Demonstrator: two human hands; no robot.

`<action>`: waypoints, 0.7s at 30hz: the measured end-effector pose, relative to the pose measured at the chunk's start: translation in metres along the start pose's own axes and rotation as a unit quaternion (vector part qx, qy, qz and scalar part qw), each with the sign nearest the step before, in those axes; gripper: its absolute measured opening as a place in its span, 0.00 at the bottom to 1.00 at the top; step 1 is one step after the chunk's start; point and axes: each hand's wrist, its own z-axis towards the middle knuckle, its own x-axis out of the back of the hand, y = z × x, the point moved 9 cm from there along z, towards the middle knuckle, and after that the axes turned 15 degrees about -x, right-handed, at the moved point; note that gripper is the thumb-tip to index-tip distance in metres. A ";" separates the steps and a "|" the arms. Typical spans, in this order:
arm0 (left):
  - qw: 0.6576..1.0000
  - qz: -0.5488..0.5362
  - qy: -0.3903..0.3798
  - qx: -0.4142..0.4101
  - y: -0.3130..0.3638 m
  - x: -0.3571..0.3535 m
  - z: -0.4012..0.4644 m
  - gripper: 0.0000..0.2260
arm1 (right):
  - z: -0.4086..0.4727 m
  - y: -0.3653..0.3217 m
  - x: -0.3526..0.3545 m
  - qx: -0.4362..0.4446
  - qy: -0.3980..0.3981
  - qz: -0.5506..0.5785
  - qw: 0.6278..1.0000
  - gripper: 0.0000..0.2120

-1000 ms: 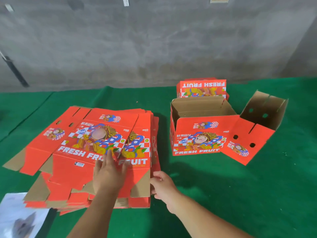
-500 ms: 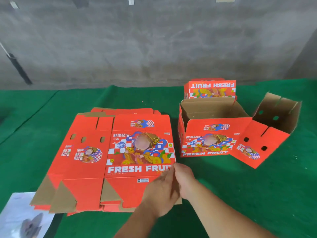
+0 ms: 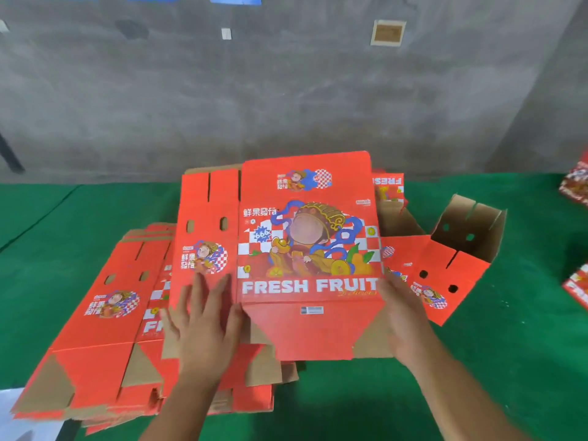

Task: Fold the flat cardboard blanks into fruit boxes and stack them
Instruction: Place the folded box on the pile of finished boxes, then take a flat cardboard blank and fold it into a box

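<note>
A stack (image 3: 105, 329) of flat blanks lies at left. The left hand (image 3: 203, 326), fingers spread, presses a raised blank (image 3: 305, 249) at centre. The right hand (image 3: 401, 316) holds its right edge; its grip is unclear. A folded box (image 3: 445, 265) stands right.

Red blank (image 3: 305, 259) with blue-and-white checks, white lettering, brown underside, green table cover (image 3: 525, 361), grey wall (image 3: 286, 90), perhaps concrete.

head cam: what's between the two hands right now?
In the head view, the raised blank spans the gap: left hand lies flat on its side panel, right hand at its right edge.
</note>
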 end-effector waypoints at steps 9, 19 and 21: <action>0.920 -0.381 0.026 0.089 0.071 -0.021 0.015 0.15 | -0.052 -0.028 0.158 0.043 0.121 0.103 0.986 0.20; 0.871 -0.467 -0.018 0.154 0.144 -0.059 -0.018 0.14 | -0.094 -0.054 0.248 0.050 0.214 0.013 0.976 0.09; 0.868 -0.479 -0.013 0.131 0.166 -0.058 -0.025 0.14 | -0.100 -0.063 0.267 0.058 0.231 -0.003 0.971 0.09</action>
